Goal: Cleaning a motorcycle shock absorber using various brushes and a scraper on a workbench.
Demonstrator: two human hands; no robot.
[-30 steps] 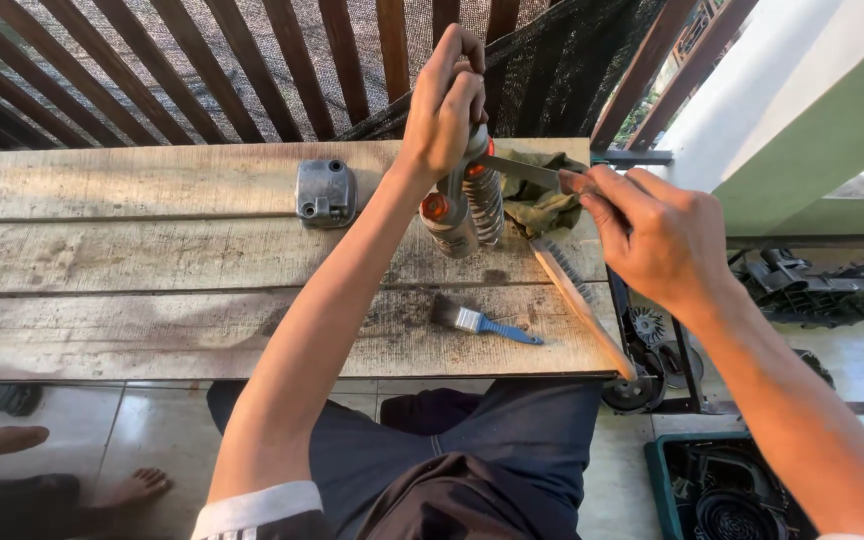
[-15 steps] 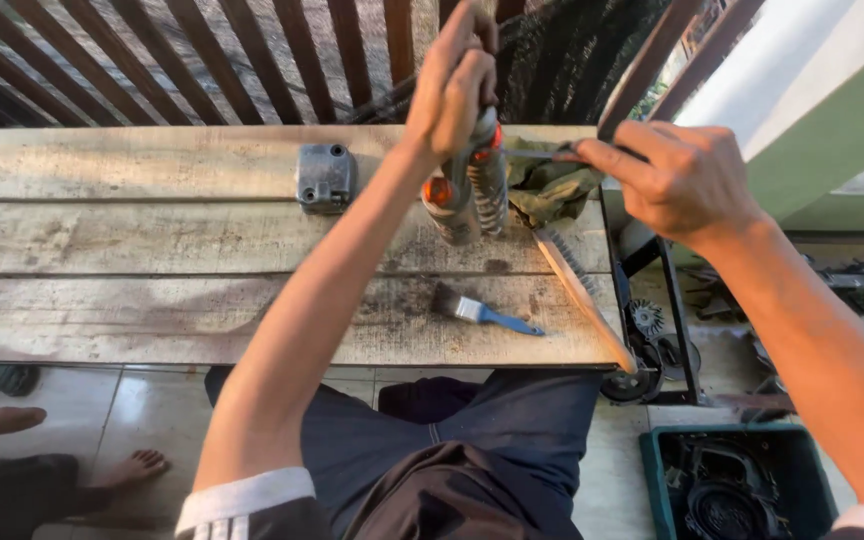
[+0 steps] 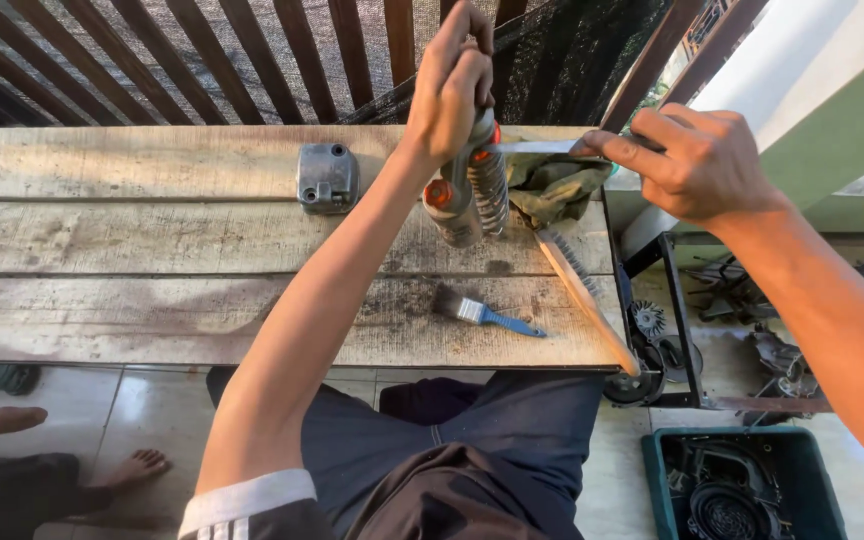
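Observation:
My left hand [image 3: 452, 80] grips the top of a grey coil-spring shock absorber [image 3: 487, 185] that stands upright on the wooden table [image 3: 152, 240]. A second shock absorber with an orange cap [image 3: 448, 210] stands right beside it. My right hand [image 3: 697, 160] holds a thin flat metal tool [image 3: 537, 147] whose tip touches the upper part of the held shock absorber. An olive rag [image 3: 557, 185] lies behind the shocks.
A grey metal cover [image 3: 327, 178] lies to the left. A blue-handled paintbrush [image 3: 482, 313] and a wooden wire brush [image 3: 582, 285] lie near the table's front right. Wooden railing stands behind. Engine parts and a green crate [image 3: 742, 485] sit on the floor; another person's feet are at left.
My right hand has moved up and to the right, drawing the tool's handle away from the shock absorbers. The left hand keeps its grip on the shock absorber.

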